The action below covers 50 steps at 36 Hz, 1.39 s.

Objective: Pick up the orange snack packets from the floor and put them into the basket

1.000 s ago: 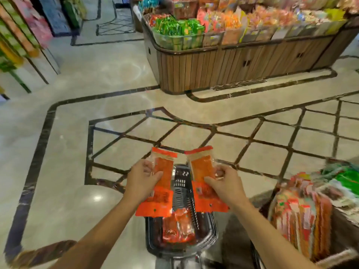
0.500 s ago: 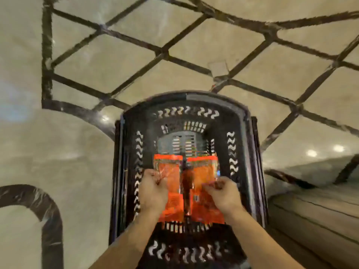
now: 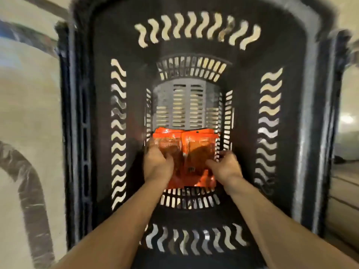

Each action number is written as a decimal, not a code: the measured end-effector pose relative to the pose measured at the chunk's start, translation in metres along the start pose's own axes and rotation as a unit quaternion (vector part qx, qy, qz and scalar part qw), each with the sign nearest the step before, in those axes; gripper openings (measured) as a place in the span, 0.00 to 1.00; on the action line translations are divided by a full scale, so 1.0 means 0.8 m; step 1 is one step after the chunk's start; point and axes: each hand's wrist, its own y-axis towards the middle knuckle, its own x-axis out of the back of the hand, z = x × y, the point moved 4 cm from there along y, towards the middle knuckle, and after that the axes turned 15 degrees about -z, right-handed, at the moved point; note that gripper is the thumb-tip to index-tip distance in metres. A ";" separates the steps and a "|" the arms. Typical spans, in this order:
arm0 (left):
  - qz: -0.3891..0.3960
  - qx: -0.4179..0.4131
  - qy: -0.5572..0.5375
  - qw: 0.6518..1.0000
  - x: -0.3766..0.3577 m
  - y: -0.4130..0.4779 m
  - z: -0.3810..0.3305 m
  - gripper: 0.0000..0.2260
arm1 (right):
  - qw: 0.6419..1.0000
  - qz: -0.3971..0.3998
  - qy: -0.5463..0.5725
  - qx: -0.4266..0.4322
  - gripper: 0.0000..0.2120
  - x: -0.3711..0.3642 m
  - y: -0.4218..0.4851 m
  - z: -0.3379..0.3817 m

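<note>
A deep black plastic basket with wavy slots fills the head view. Both my arms reach down inside it. At its bottom lie orange snack packets side by side: a left packet and a right packet. My left hand rests on the left packet with its fingers still curled over it. My right hand touches the right packet's lower right edge, fingers bent. More orange wrapping shows under and between the hands.
Pale polished floor with a dark curved inlay stripe lies left of the basket. A strip of floor shows on the right beyond the basket's rim. The grey slotted basket bottom is bare beyond the packets.
The camera and both hands have moved down deep into the basket. The two packets went from above the basket to its bottom.
</note>
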 end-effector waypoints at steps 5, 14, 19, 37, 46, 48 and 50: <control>0.001 -0.152 0.091 0.984 0.142 -0.039 -0.107 0.14 | 0.988 0.015 -0.053 0.141 0.17 0.116 -0.083 0.122; -0.111 -0.388 0.180 0.897 0.538 -0.160 -0.308 0.20 | 0.849 -0.095 -0.209 0.476 0.20 0.403 -0.369 0.396; -0.215 -0.407 0.155 0.874 0.781 -0.257 -0.353 0.20 | 0.745 -0.179 -0.215 0.606 0.21 0.537 -0.559 0.499; -0.486 -0.099 0.082 0.865 1.124 -0.592 -0.029 0.19 | 0.389 -0.102 -0.175 0.899 0.18 0.549 -1.068 0.495; -0.520 0.161 0.061 0.837 1.089 -0.837 0.243 0.13 | 0.188 0.060 -0.150 0.969 0.13 0.422 -1.299 0.275; -0.520 0.229 0.056 0.821 1.073 -0.894 0.299 0.17 | 0.137 0.086 -0.158 0.974 0.13 0.397 -1.342 0.212; -0.518 0.276 0.048 0.808 1.051 -0.947 0.353 0.19 | 0.094 0.116 -0.169 0.974 0.15 0.375 -1.380 0.147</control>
